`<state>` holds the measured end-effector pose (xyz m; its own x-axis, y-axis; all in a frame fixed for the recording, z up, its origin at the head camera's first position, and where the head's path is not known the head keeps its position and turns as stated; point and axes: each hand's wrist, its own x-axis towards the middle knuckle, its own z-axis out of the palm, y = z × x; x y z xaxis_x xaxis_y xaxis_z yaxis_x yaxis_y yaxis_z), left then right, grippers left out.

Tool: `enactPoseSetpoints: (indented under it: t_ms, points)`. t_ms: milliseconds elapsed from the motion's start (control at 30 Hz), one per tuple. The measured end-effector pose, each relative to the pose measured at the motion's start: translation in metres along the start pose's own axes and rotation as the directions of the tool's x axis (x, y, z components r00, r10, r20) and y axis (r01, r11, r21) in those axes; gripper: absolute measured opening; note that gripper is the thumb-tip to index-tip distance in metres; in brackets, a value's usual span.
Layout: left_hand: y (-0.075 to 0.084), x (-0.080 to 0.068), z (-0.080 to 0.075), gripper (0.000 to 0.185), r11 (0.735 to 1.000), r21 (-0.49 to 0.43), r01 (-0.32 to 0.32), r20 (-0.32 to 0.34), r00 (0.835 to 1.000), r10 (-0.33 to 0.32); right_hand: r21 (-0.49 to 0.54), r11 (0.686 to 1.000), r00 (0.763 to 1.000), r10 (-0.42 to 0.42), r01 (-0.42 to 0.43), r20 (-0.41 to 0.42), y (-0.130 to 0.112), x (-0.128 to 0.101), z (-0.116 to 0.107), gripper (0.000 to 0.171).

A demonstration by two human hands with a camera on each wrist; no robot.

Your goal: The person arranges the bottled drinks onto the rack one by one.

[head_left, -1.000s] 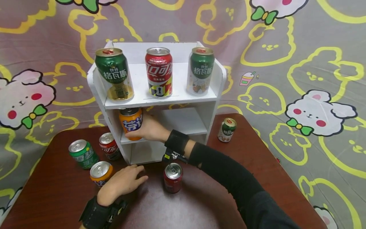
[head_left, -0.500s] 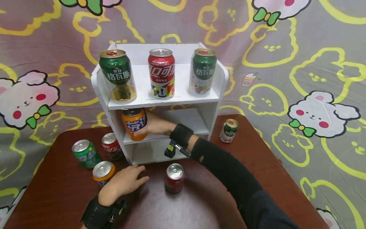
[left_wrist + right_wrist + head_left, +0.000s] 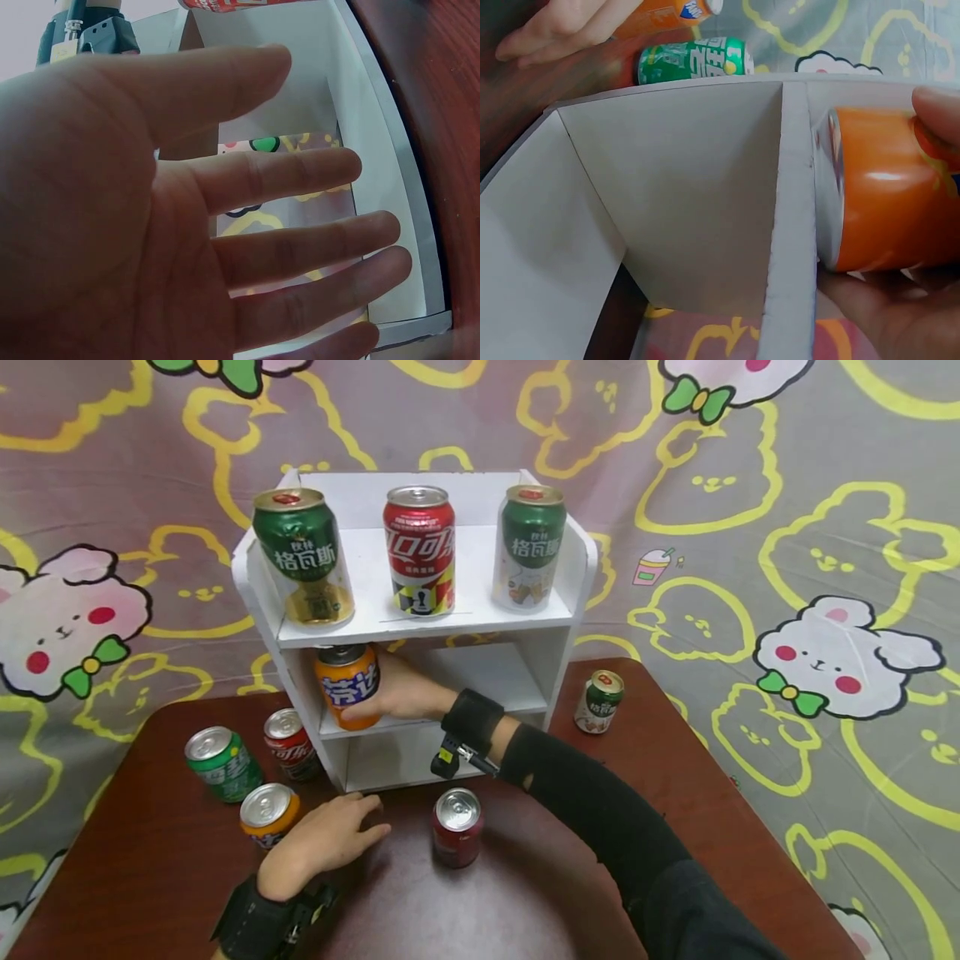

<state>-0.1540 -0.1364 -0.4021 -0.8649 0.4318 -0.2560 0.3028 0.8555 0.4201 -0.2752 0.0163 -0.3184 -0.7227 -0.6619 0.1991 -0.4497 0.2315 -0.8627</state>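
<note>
My right hand [image 3: 405, 689] grips an orange soda can [image 3: 348, 685] inside the left end of the white rack's middle shelf. In the right wrist view, thumb and fingers wrap the orange can [image 3: 900, 191], whose base is at the shelf board [image 3: 791, 217]; whether it bears weight there I cannot tell. The left hand [image 3: 330, 835] hovers or rests near the table in front of the rack, holding nothing. Its fingers [image 3: 300, 240] are straight and spread in the left wrist view. Beside it stands a second orange can [image 3: 268, 814], partly hidden by that hand.
On the rack's top [image 3: 468, 577] stand a green-gold can [image 3: 303, 560], a red cola can [image 3: 420, 552] and a green-white can [image 3: 529, 547]. Around the rack are a green can [image 3: 223, 764], a red can [image 3: 291, 743], a dark red can [image 3: 457, 827] and a small green-white can [image 3: 599, 702].
The view shifts slightly with the head. My right hand keeps hold of the orange can on the middle shelf, its wrist turned a little; the left hand stays put.
</note>
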Motion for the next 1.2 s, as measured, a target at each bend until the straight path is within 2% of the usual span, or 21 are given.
enactPoseSetpoints:
  t_ms: [133, 333, 500, 600, 767, 867, 967, 1200]
  points:
    - [0.001, 0.001, -0.001, 0.047, 1.000, -0.007, 0.003, 0.018, 1.000, -0.003, -0.071, 0.997, 0.999, -0.001, -0.002, -0.047, -0.002, -0.001, 0.003, 0.083]
    - [0.000, 0.002, 0.000, 0.044, 1.000, -0.004, 0.007, 0.017, 1.000, -0.007, -0.100, 0.994, 0.992, 0.020, -0.033, -0.128, -0.007, 0.001, 0.009, 0.086]
    - [0.000, 0.003, 0.001, 0.042, 1.000, 0.007, 0.003, 0.012, 1.000, -0.003, -0.114, 0.992, 0.986, 0.040, -0.058, -0.160, -0.007, 0.002, 0.013, 0.086]
    - [0.001, 0.004, 0.002, 0.041, 1.000, 0.010, 0.001, 0.006, 1.000, -0.001, -0.128, 0.990, 0.988, 0.039, -0.059, -0.147, -0.006, 0.002, 0.012, 0.086]
    - [0.001, 0.004, 0.004, 0.041, 1.000, 0.010, 0.004, 0.006, 1.000, -0.004, -0.113, 0.993, 0.998, 0.034, -0.039, -0.044, -0.002, -0.001, 0.003, 0.089]
    - [0.001, 0.004, 0.003, 0.042, 1.000, 0.011, 0.009, 0.013, 1.000, -0.010, -0.137, 0.989, 0.998, 0.059, -0.058, 0.002, -0.001, -0.003, -0.002, 0.089]
    - [0.001, 0.004, 0.002, 0.044, 1.000, 0.014, 0.012, 0.015, 1.000, -0.013, -0.173, 0.982, 0.997, 0.076, -0.074, 0.007, -0.001, -0.004, -0.004, 0.087]
    - [0.000, 0.005, 0.000, 0.044, 1.000, 0.011, 0.020, 0.023, 1.000, -0.020, -0.159, 0.984, 0.996, 0.083, -0.084, -0.014, -0.001, -0.002, -0.001, 0.087]
